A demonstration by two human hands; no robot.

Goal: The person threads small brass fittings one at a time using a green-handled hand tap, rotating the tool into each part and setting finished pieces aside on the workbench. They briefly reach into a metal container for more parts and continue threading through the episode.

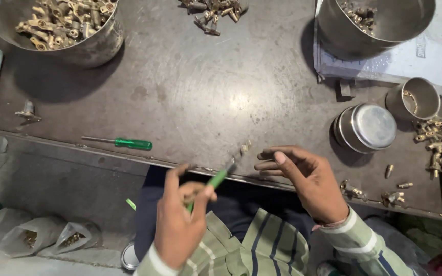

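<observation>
From the head camera, the left hand (180,225) is closed around a green-handled screwdriver (215,180), whose tip points to about 1 o'clock, at the table edge (129,157). The right hand (305,179) is just beside that tip, at 3 o'clock, fingers loose; I cannot tell if it holds anything. Another green screwdriver (121,142) lies at 10 o'clock, and a steel bowl of brass parts (57,25) sits at 11 o'clock.

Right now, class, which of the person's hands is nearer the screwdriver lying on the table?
Left. The left hand is just right of and below the lying screwdriver; the right hand is farther right.
</observation>
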